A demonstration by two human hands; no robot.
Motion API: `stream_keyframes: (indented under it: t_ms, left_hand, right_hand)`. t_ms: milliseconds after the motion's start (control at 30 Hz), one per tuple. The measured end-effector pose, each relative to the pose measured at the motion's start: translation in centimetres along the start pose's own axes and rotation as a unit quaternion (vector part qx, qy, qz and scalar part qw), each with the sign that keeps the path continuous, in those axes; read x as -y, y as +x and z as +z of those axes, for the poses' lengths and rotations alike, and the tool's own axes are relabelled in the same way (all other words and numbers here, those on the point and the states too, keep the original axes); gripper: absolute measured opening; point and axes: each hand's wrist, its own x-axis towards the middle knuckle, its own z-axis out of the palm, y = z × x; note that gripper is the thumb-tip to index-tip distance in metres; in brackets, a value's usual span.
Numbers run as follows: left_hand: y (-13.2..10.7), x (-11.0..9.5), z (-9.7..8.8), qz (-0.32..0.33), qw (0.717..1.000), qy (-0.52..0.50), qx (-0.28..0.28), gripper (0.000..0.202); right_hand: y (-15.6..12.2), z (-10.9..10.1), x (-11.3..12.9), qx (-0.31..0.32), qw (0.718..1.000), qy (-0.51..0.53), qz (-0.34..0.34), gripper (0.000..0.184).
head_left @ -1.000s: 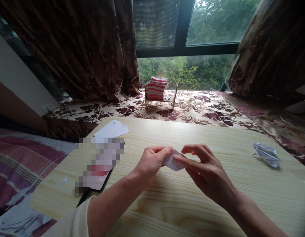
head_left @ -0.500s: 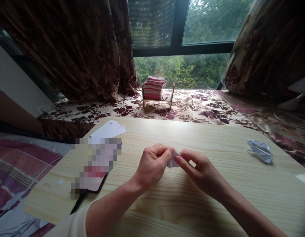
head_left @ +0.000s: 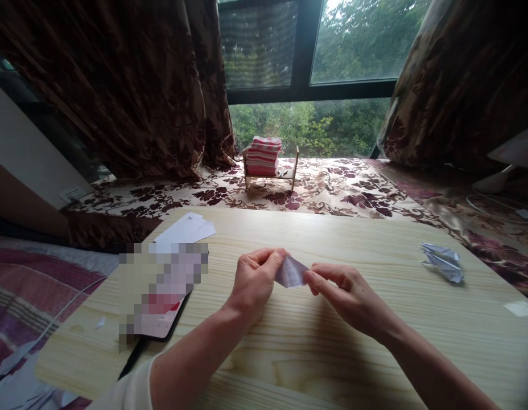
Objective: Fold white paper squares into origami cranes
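Observation:
Both hands hold a small folded piece of pale patterned paper [head_left: 292,272] just above the light wooden table [head_left: 289,341]. My left hand [head_left: 253,282] pinches its left end between thumb and fingers. My right hand [head_left: 347,296] pinches the right end with its fingertips. The paper shows as a small triangle between the two hands; the rest of it is hidden by my fingers.
A finished folded paper figure [head_left: 443,262] lies at the table's right. White sheets [head_left: 185,230] and a blurred flat object [head_left: 161,296] lie at the left. A small scrap [head_left: 520,308] sits at the right edge. A wooden rack with striped cloth [head_left: 264,156] stands by the window.
My hands drew slightly apart, so more of the folded paper shows between them. The view shifted a little to the right.

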Motion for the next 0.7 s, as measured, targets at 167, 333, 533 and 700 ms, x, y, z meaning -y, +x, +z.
stream_keyframes:
  t_ms: [167, 333, 533, 700]
  left_hand:
    - [1.4, -0.1, -1.0, 0.047, 0.993, -0.058, -0.091, 0.016]
    - [-0.4, 0.5, 0.1, 0.043, 0.998, 0.012, 0.038, 0.019]
    - [-1.2, 0.0, 0.2, -0.032, 0.992, 0.056, 0.109, 0.019]
    - [-1.0, -0.2, -0.3, -0.031, 0.972, 0.152, 0.177, 0.017]
  right_hand:
    - [0.3, -1.2, -1.0, -0.076, 0.996, 0.0, 0.05, 0.028]
    - [0.6, -0.4, -0.5, -0.128, 0.989, 0.068, -0.008, 0.03]
    - [0.1, -0.3, -0.5, -0.077, 0.996, 0.034, -0.012, 0.024]
    - [0.2, -1.0, -1.1, -0.084, 0.995, 0.049, 0.005, 0.019]
